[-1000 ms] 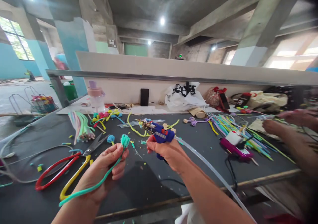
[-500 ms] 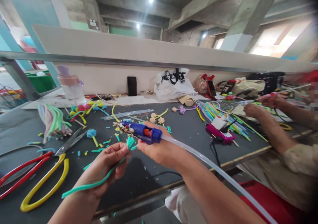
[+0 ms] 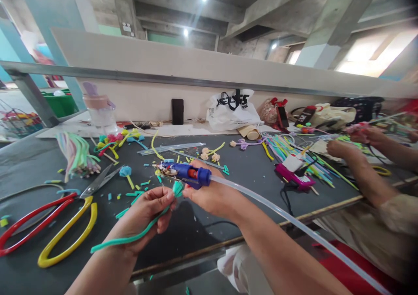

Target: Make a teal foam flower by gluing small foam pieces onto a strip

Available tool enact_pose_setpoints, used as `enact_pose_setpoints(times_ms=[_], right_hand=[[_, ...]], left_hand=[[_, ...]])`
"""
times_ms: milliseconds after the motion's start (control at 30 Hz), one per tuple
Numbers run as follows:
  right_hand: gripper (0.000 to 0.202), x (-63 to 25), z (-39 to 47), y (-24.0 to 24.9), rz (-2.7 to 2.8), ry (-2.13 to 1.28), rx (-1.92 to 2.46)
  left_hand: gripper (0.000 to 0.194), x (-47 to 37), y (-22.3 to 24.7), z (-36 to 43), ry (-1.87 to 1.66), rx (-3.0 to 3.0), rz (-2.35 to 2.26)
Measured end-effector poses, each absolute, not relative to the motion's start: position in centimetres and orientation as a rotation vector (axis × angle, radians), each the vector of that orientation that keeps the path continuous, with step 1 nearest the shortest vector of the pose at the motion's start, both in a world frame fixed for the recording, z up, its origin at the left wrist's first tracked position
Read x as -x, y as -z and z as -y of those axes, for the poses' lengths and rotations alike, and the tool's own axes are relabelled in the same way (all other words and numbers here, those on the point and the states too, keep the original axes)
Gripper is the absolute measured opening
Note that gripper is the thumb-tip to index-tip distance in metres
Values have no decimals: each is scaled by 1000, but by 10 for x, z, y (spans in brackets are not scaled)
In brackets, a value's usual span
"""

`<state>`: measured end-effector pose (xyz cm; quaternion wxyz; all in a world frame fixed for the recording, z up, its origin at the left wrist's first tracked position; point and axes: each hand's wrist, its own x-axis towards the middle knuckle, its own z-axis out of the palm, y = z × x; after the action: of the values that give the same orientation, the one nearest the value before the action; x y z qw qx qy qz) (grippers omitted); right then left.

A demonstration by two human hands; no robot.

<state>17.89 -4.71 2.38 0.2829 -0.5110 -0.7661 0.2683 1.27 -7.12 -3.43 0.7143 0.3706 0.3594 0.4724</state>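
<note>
My left hand (image 3: 153, 210) pinches a green fuzzy pipe cleaner (image 3: 120, 242) just below its bunched, flower-like head (image 3: 178, 188); the stem trails back across the wrist. Around a blue glue gun (image 3: 187, 173) my right hand (image 3: 217, 201) is closed, its palm and part of the grip hidden from view. The right fingertips meet the side of the green head. A long clear glue stick (image 3: 277, 208) runs out of the gun's back end over my right forearm. The gun's nozzle, crusted with residue, points left above the dark table.
Large scissors (image 3: 89, 203) with red and yellow handles lie open at left. Near them are a blue flower (image 3: 125, 171), green cut bits and a pastel pipe cleaner bundle (image 3: 76, 153). A magenta box (image 3: 295, 177) sits right, before a co-worker's arms (image 3: 359, 168).
The right fingertips have closed in on the green head, where a short green piece stuck out between them before. The whole view has shifted slightly.
</note>
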Motion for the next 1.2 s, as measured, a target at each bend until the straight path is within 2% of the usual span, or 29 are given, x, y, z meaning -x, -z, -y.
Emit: enact_pose_setpoints(times_ms=[433,633,1200], right_hand=[[18,-182,42,-11,2115,-615,1341],[28,-177,46,-21,2157,-603,1399],[23,-176,51,-25,2210,-553,1313]], left_hand=[[21,-12,27,74,-985,-865,-853],[22,-13,28,77,-1051,-919,-938],[26,-15,28,82,-1004,-984,-1013]])
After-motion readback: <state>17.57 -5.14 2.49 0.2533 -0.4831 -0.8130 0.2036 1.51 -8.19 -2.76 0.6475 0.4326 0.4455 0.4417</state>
